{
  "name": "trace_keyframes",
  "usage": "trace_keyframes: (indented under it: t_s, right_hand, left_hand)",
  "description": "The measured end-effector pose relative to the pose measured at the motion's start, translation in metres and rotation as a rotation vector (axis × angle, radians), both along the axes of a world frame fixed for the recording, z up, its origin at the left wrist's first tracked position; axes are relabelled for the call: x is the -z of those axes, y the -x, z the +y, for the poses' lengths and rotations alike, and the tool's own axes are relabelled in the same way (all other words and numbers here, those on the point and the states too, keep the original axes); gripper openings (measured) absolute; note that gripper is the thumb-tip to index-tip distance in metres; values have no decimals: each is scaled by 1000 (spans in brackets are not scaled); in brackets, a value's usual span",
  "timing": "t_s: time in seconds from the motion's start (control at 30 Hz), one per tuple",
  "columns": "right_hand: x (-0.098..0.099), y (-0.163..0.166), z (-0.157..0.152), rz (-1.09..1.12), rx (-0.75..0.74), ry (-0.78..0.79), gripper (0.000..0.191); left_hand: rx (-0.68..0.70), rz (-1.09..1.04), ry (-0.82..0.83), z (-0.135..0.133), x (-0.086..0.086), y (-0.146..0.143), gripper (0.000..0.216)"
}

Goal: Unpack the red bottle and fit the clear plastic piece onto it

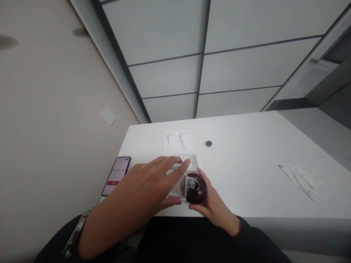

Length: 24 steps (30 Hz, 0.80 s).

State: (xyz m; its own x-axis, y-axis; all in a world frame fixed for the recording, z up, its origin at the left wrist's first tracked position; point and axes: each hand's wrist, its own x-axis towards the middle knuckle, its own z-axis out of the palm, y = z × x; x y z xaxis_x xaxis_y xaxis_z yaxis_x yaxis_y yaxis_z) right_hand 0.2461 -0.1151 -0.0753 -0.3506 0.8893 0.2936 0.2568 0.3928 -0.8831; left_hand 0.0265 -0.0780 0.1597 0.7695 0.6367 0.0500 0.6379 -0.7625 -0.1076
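My left hand (149,184) lies over a clear plastic box (184,174) near the front edge of the white table (246,153). Its fingers are stretched out across the box's top, with the thumb under the box's near side. My right hand (212,202) is wrapped round a dark red round object (197,189) with a small metal part on its top. That object sits against the right side of the clear box. Part of the box is hidden under my left hand.
A phone (116,175) with a lit screen lies at the table's left edge. A clear packet (177,140) with two white pieces lies behind the box. A small black disc (208,143) sits further back. A crumpled clear wrapper (300,178) lies at right.
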Motion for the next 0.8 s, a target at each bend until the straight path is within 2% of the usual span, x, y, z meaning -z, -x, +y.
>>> trace_keyframes:
  t_s: [0.8]
  right_hand:
    - [1, 0, 1, 15, 1, -17, 113]
  left_hand:
    - [-10, 58, -8, 3, 0, -2, 85]
